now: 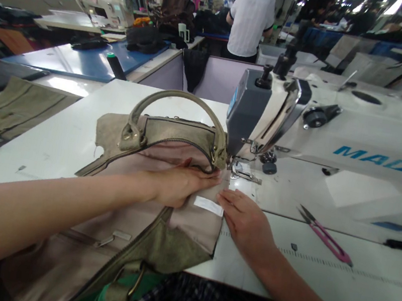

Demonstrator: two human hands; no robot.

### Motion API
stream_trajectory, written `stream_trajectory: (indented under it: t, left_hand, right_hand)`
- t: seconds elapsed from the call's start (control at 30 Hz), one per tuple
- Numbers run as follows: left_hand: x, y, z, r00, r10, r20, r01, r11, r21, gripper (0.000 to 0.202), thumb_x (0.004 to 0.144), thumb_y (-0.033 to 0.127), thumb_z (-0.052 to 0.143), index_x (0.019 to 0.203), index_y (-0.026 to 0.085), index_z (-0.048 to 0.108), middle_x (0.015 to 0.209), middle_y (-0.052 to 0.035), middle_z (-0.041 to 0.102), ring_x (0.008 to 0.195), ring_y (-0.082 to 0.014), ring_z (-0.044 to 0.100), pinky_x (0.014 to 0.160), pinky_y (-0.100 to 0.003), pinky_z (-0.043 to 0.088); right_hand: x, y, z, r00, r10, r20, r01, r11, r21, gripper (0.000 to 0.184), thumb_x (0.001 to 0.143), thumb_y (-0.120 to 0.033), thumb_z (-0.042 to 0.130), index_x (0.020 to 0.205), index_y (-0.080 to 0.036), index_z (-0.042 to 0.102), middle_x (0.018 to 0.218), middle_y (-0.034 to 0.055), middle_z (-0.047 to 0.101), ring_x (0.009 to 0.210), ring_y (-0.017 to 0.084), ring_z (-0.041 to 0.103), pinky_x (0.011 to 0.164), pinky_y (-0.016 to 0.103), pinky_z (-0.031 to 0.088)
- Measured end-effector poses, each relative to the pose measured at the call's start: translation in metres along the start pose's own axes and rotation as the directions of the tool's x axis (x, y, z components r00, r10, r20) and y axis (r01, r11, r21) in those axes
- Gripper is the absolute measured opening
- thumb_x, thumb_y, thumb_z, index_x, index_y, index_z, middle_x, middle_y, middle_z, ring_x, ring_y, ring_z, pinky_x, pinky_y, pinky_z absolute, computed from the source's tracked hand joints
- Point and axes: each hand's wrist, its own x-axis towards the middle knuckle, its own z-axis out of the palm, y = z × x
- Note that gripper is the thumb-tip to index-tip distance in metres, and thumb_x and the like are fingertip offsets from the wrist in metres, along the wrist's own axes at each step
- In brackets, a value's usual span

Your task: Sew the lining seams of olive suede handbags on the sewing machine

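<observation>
An olive-grey handbag (173, 136) with a curved handle and pale pink lining lies on the white sewing table, its right end under the needle of a white sewing machine (342, 127). My left hand (180, 184) lies flat on the pink lining, fingers stretched toward the presser foot (243, 173). My right hand (246, 221) rests flat on the table at the lining's right edge, fingertips beside a small white label (208, 205). Both hands are open and press on the fabric.
Pink thread snips (326, 236) lie on the table to the right. More olive bag panels (9, 110) sit at the left. A person in a white shirt (250, 21) stands with their back turned beyond the machine, among other worktables.
</observation>
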Motion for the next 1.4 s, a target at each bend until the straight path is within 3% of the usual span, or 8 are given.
stream_trajectory:
  t: [0.23,0.57,0.7,0.83,0.93,1.13,1.23,1.4]
  left_hand:
    - [0.018,-0.020,-0.004,0.998,0.004,-0.057,-0.004,1.000,0.004,0.086,0.067,-0.002,0.052,0.148,0.013,0.030,0.153,-0.0136,0.026,0.140,-0.0259,0.032,0.116,-0.039,0.030]
    - [0.031,-0.034,-0.023,0.997,-0.048,-0.063,0.046,0.999,-0.026,0.083,0.072,-0.004,0.051,0.149,0.017,0.029,0.150,-0.0108,0.037,0.136,-0.0222,0.038,0.113,-0.034,0.032]
    - [-0.013,0.001,-0.028,0.996,-0.024,-0.089,0.020,0.999,-0.045,0.024,0.095,0.020,0.046,0.108,0.016,0.065,0.127,-0.0080,0.060,0.126,-0.0245,0.048,0.111,-0.039,0.034]
    - [-0.069,0.056,-0.017,0.998,0.005,-0.069,-0.014,0.992,-0.126,0.045,0.101,0.048,0.032,0.085,0.017,0.061,0.085,-0.0075,0.063,0.090,-0.0254,0.059,0.104,-0.048,0.034]
    - [-0.084,0.082,-0.010,0.999,0.037,-0.016,-0.040,0.985,-0.169,0.053,0.099,0.058,0.025,0.081,0.017,0.054,0.079,-0.0061,0.058,0.074,-0.0245,0.054,0.085,-0.046,0.043]
    - [-0.067,0.085,-0.017,0.996,-0.076,-0.050,0.071,0.993,-0.099,0.027,0.101,0.026,0.030,0.087,0.018,0.052,0.085,-0.0040,0.057,0.073,-0.0214,0.054,0.072,-0.038,0.042]
    - [-0.050,0.086,-0.025,0.987,-0.096,-0.130,0.083,0.991,-0.100,0.021,0.098,0.019,0.032,0.086,0.016,0.049,0.079,-0.0038,0.056,0.066,-0.0198,0.052,0.062,-0.033,0.041]
    - [-0.004,0.065,-0.028,0.928,0.295,-0.225,-0.274,0.954,0.122,0.025,0.095,0.017,0.041,0.113,0.009,0.055,0.118,-0.0129,0.059,0.111,-0.0237,0.053,0.100,-0.035,0.038]
  right_hand:
    - [0.013,0.023,0.005,1.000,0.022,0.020,-0.023,0.999,0.039,0.031,0.096,-0.008,0.040,0.109,-0.014,0.068,0.108,0.0109,0.069,0.101,0.023,0.062,0.098,0.043,0.051]
    - [0.015,0.023,0.009,0.994,0.111,-0.012,-0.110,0.993,0.048,0.032,0.097,-0.010,0.038,0.118,-0.009,0.061,0.116,0.0168,0.062,0.106,0.029,0.055,0.093,0.050,0.051]
    - [-0.004,-0.010,-0.008,0.985,0.170,-0.001,-0.168,0.973,0.160,0.036,0.094,-0.006,0.039,0.126,-0.011,0.056,0.126,0.0163,0.053,0.120,0.028,0.046,0.100,0.051,0.045]
    - [-0.013,-0.053,-0.023,0.969,0.173,0.175,-0.222,0.920,0.322,0.051,0.087,0.000,0.036,0.136,-0.011,0.046,0.126,0.0137,0.050,0.127,0.026,0.038,0.112,0.051,0.033]
    - [-0.005,-0.066,-0.031,0.958,0.173,0.230,-0.245,0.909,0.338,0.053,0.085,-0.002,0.037,0.138,-0.008,0.043,0.119,0.0140,0.051,0.115,0.026,0.045,0.110,0.051,0.034]
    - [0.002,-0.064,-0.044,0.902,0.181,0.392,-0.326,0.881,0.343,0.025,0.083,-0.003,0.039,0.093,-0.013,0.059,0.101,0.0119,0.056,0.094,0.026,0.053,0.084,0.043,0.052]
    - [0.001,-0.063,-0.045,0.885,0.197,0.422,-0.356,0.870,0.340,0.019,0.085,-0.005,0.043,0.094,-0.014,0.058,0.097,0.0099,0.059,0.091,0.025,0.055,0.082,0.042,0.051]
    - [0.005,-0.058,-0.042,0.894,0.157,0.420,-0.298,0.908,0.295,0.014,0.083,-0.011,0.061,0.097,-0.014,0.064,0.094,0.0084,0.065,0.086,0.026,0.059,0.075,0.037,0.049]
